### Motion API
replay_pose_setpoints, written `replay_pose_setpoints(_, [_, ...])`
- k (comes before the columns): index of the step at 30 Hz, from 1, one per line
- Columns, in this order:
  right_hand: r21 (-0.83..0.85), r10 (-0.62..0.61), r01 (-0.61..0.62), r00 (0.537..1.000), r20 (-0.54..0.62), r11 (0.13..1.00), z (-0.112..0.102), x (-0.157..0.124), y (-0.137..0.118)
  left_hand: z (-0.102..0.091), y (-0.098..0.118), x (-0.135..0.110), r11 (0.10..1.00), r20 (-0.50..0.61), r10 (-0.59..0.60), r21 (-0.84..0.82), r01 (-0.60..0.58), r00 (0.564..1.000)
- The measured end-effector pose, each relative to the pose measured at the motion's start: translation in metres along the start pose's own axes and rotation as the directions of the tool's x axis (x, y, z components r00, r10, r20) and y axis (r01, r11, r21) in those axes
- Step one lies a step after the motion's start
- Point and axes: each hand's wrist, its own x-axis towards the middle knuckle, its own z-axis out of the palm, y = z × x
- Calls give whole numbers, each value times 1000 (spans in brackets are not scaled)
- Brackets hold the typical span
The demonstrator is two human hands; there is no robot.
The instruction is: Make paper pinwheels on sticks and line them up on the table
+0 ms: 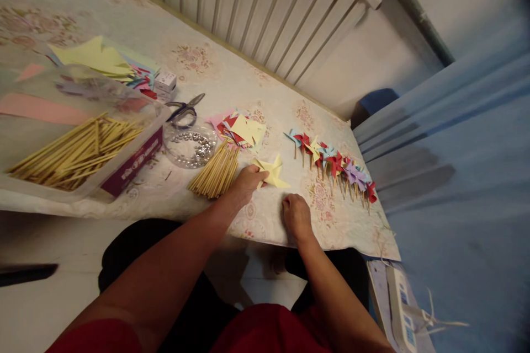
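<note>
My left hand (247,181) pinches a folded yellow paper pinwheel (273,172) that lies on the table near the front edge. Just left of that hand lies a loose bundle of wooden sticks (215,171). My right hand (296,215) rests on the tablecloth near the table's edge with its fingers curled under; whether anything is in them is hidden. A row of several finished paper pinwheels on sticks (335,164) lies to the right of both hands.
A clear dish of silver pins (191,146), scissors (185,109), a pile of cut coloured paper squares (240,128), a box of wooden sticks (78,151) and stacked coloured sheets (99,58) lie on the flowered tablecloth (232,74). A blue curtain (464,176) hangs at right; a radiator stands behind.
</note>
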Motion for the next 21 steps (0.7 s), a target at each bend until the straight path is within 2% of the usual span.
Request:
replay_pose_setpoints(9, [-127, 18, -7, 996, 89, 992, -4, 6, -4, 0, -4, 3, 998, 4, 49, 48, -49, 999])
replay_pose_setpoints(15, [-231, -71, 135, 961, 267, 964, -12, 24, -6, 0, -3, -1, 996, -11, 56, 65, -55, 998])
replay_pose_setpoints(21, [-269, -90, 173, 952, 293, 948, -15, 25, -12, 2, -2, -2, 996, -15, 43, 78, -42, 999])
